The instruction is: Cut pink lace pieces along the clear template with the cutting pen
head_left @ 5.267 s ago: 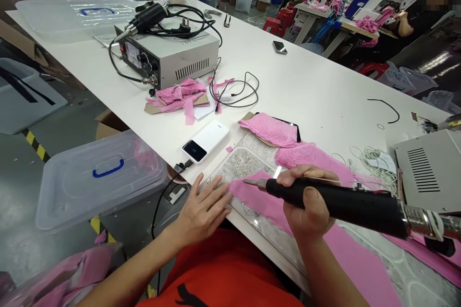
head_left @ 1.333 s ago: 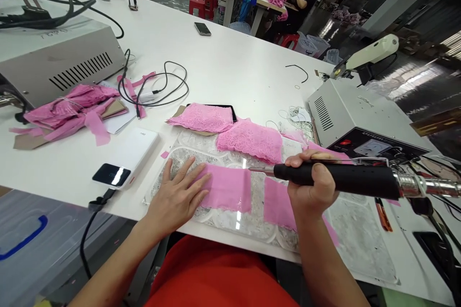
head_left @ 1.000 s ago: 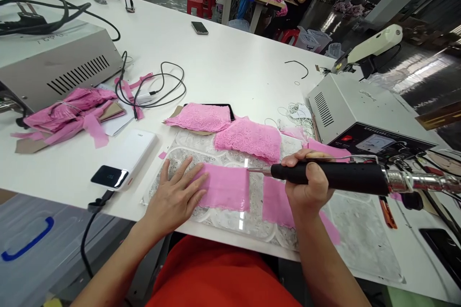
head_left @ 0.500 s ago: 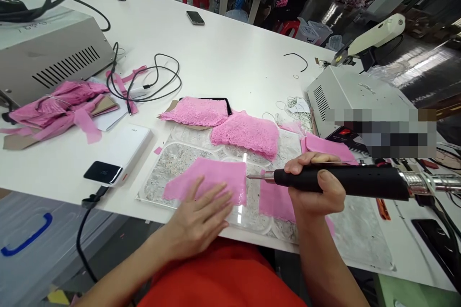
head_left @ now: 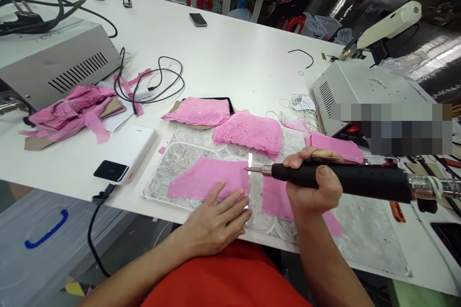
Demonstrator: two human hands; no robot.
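A trapezoid piece of pink fabric [head_left: 209, 178] lies flat on a clear board [head_left: 156, 172] over a grey marbled surface. My left hand [head_left: 216, 223] rests palm down by its lower right corner, fingers stretched out over the lower edge. My right hand [head_left: 313, 180] is wrapped round a black handpiece [head_left: 370, 182] with a pointed metal tip, the thumb along its side. That tip is at the fabric's right edge, near the upper corner; whether it touches I cannot tell. A second pink piece [head_left: 275, 199] lies to the right, partly hidden under my right hand.
Stacked pink lace pieces [head_left: 248, 134] lie behind the fabric. On the left are a white power bank [head_left: 139, 148], a looped black cable [head_left: 158, 81], a bundle of pink fabric [head_left: 74, 105] and a grey metal box [head_left: 68, 57]. Another metal box [head_left: 363, 91] stands at the right.
My left hand has slid right along the fabric's lower edge. The handpiece's tip has moved slightly left, from just beside the fabric to its right edge. The view has shifted a little.
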